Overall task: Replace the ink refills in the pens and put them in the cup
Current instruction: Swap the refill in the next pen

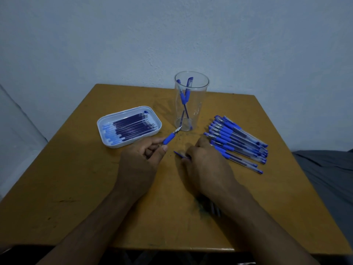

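My left hand (142,159) grips a pen's blue grip section (170,138), its metal tip pointing toward the clear cup (191,101). Two blue pens stand inside that cup. My right hand (205,163) lies on the table with fingers curled over a thin blue piece (179,154), probably a refill or pen barrel, whose end sticks out to the left. A row of several blue pens (237,143) lies just right of my right hand. A white tray (129,127) at the left holds several dark refills.
The wooden table (76,178) stands against a pale wall. Some dark blue pieces (212,206) lie partly hidden under my right forearm. Grey fabric (328,169) lies off the table's right edge.
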Demonstrator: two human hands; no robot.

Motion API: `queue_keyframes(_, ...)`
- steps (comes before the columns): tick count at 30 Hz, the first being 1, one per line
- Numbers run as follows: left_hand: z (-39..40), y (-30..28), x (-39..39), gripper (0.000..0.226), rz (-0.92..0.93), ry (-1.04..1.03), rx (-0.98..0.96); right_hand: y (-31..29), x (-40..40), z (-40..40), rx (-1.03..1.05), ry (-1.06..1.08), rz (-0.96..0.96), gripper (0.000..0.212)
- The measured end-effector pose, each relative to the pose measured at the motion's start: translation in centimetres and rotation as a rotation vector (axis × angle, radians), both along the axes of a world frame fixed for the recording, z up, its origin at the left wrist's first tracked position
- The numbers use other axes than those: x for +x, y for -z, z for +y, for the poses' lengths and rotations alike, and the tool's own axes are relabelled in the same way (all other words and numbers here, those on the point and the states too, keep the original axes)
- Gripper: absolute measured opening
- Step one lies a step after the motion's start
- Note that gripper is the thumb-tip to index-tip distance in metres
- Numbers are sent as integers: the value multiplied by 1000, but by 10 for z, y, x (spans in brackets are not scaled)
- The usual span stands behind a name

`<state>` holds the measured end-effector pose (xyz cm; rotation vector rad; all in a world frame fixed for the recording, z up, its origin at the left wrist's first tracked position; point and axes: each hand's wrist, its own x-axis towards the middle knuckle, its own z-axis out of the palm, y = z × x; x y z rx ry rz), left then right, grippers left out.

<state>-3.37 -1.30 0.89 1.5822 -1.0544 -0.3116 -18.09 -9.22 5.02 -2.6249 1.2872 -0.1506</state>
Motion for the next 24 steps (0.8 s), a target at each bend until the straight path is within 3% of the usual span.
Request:
queue_keyframes(2, 0, 0, 0, 24, -10, 10, 4, 2, -1, -2, 29, -4, -70, 19)
queue_keyframes(5, 0, 0, 0, 24, -7, 27, -9, 5, -7, -9, 85, 22, -354, 10)
queue_keyframes(9, -1, 1, 0, 24, 3, 56, -9, 1, -16, -13, 448, 118, -829, 10)
queue_keyframes(12, 0, 2, -2, 26, -51, 70, -1, -3, -20, -12, 623, 164, -1063, 17)
queue_keyframes(15, -1, 2, -2, 27, -87, 72, -4, -4, -21, -12, 672, 204, -1181, 24)
queue_keyframes(19, 0, 4, -2, 26, -155, 77, -3, -9, -25, -16, 642, 247, -1292, 11)
queue_keyframes(24, -1, 4, -2, 27, -206, 88, -14, -9, -26, -17, 568, 216, -1278, 12)
